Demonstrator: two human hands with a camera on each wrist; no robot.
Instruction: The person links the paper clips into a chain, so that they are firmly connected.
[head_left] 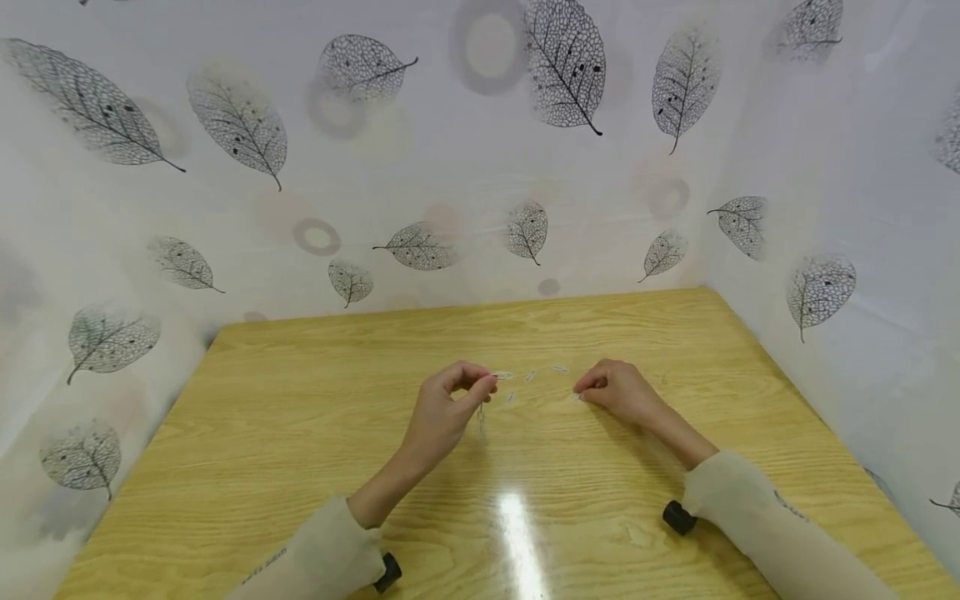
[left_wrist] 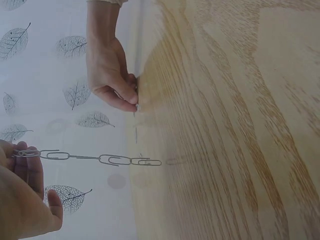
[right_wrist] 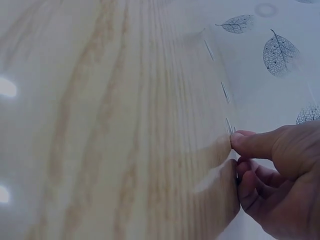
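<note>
My left hand (head_left: 441, 415) is raised over the table and pinches a paper clip (head_left: 502, 375) between thumb and forefinger. From those fingers hangs a chain of linked silver paper clips (left_wrist: 82, 157), its lower end dangling close over the wood. My right hand (head_left: 624, 395) is down at the tabletop to the right, thumb and fingertips pinching a small paper clip (head_left: 577, 397), mostly hidden by the fingers. Between the hands lie loose paper clips, one nearer the left hand (head_left: 512, 397), another clip (head_left: 530, 376) in the middle and a third clip (head_left: 560, 368) farther back.
The wooden table (head_left: 300, 417) has a glossy surface with a bright light reflection (head_left: 517, 533) at the front. A leaf-patterned cloth (head_left: 450, 167) rises behind the table and along both sides. Dark wrist mounts (head_left: 679, 517) show at the sleeves.
</note>
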